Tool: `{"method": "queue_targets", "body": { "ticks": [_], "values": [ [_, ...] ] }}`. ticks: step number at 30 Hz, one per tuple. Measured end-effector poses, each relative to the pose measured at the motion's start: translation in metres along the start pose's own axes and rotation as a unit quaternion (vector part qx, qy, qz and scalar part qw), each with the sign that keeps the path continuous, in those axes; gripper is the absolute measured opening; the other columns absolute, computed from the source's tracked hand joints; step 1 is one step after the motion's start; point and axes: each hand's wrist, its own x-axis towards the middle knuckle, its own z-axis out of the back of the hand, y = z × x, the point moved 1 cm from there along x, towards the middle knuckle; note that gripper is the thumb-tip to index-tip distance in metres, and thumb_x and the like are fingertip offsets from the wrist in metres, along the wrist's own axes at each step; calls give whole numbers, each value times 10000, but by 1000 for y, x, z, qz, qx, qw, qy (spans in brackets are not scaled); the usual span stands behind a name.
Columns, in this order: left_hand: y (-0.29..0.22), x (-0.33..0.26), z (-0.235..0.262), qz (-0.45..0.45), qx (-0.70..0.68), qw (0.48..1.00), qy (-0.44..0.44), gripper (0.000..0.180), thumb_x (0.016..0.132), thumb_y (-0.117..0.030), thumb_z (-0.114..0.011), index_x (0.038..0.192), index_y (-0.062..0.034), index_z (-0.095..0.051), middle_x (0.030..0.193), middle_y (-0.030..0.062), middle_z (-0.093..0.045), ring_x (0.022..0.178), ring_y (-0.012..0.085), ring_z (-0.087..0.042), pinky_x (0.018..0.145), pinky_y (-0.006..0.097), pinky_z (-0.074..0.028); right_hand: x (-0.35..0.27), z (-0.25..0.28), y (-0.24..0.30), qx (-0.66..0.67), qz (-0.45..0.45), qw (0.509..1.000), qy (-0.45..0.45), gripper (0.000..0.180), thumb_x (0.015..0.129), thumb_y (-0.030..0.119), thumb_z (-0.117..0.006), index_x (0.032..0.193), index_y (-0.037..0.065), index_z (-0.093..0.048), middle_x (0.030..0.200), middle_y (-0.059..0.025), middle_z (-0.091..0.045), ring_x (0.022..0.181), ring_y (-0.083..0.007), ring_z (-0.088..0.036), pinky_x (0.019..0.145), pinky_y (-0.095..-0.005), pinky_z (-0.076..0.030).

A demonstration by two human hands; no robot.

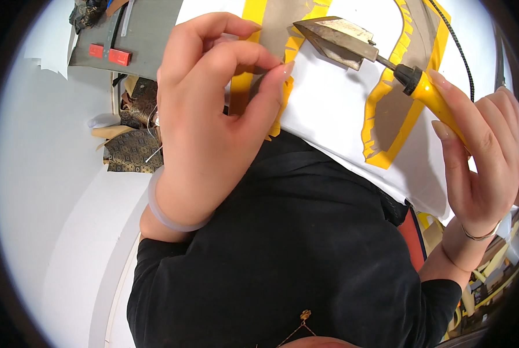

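My right hand grips the yellow handle of a small electric iron. Its pointed metal head, worn and stained, aims left over the white work surface. My left hand is closed in a pinch, thumb against index finger, over the notched yellow edge of a grey-brown piece. Whether that edge or something tiny sits between the fingertips is hidden. Beneath and right of the iron lies a second grey-brown piece, bordered by a yellow strip snipped along its curve.
A black braided cord runs down the right side. At upper left lies a grey mat with a red-ended tool. Patterned dark fabric scraps are heaped below it. More offcuts fill the lower right.
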Motion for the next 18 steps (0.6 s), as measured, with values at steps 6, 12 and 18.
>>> {"method": "queue_targets", "body": {
  "ticks": [6, 12, 18],
  "values": [
    [-3, 2, 1, 31, 12, 999, 10, 119, 970, -2, -866, 1044, -17, -774, 1326, 93, -698, 839, 48, -635, 658, 203, -469, -11, 0, 1, -12, -5, 1000, 1, 499, 911, -112, -785, 1405, -41, -774, 962, -126, -694, 873, -265, -584, 782, -379, -469],
    [6, 0, -4, -8, 1, 1000, -9, 111, 980, 1, -854, 1052, -8, -770, 1332, 87, -699, 842, 32, -617, 650, 198, -445, -3, 6, 12, 17, -10, 1000, 18, 493, 913, -85, -792, 1401, -20, -783, 925, -97, -667, 861, -243, -570, 811, -400, -452],
    [12, -6, -9, -2, -22, 999, -27, 104, 992, -8, -844, 1061, -4, -766, 1346, 89, -695, 867, 39, -634, 661, 198, -466, -6, 1, 11, 31, 9, 999, 13, 499, 900, -41, -818, 1397, -2, -791, 886, -65, -630, 833, -231, -544, 826, -411, -440]
  ]
}}
